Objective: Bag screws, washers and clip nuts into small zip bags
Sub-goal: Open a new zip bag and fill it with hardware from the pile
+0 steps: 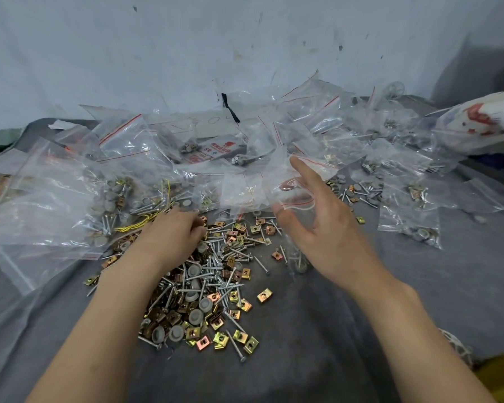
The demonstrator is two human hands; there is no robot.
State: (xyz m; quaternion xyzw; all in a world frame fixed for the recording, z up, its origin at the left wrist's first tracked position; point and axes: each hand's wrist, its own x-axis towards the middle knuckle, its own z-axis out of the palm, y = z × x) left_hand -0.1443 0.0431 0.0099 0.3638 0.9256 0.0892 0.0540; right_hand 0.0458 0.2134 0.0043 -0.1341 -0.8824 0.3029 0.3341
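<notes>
A loose pile of silver screws (216,269), grey washers (196,315) and gold clip nuts (221,338) lies on the grey cloth in the middle. My left hand (172,231) is palm down at the pile's far edge, its fingers curled over some clip nuts (200,221); the fingertips are partly hidden. My right hand (326,228) holds a small clear zip bag (297,199) with a red seal line, pinched between thumb and fingers. The bag hangs down with a few screws and a washer at its bottom (298,261).
Many filled and empty zip bags (122,146) are heaped across the back and both sides. Larger clear bags (35,210) lie at the left. A printed white sack (477,123) sits at the far right, with a wall close behind.
</notes>
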